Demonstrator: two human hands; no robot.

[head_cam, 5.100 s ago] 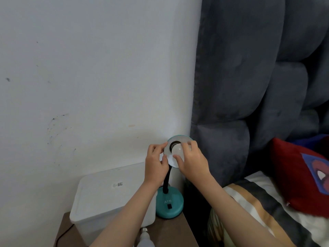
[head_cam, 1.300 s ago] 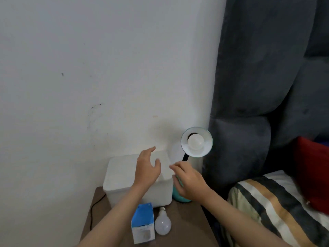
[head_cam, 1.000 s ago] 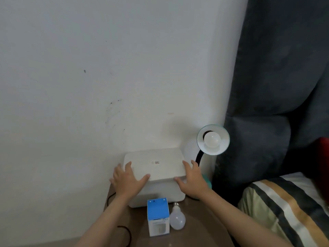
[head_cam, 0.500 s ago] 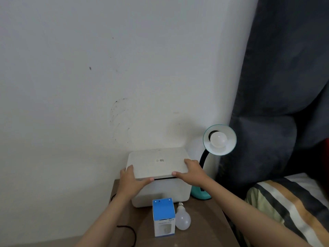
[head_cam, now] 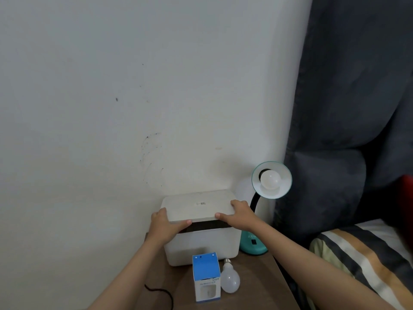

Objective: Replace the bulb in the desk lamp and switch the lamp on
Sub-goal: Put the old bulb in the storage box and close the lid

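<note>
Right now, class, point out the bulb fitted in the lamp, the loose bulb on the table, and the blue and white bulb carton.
fitted bulb (head_cam: 270, 180), head view, its rounded glass front
loose bulb (head_cam: 230, 281), head view, its white globe
bulb carton (head_cam: 206, 267), head view, its blue top
</note>
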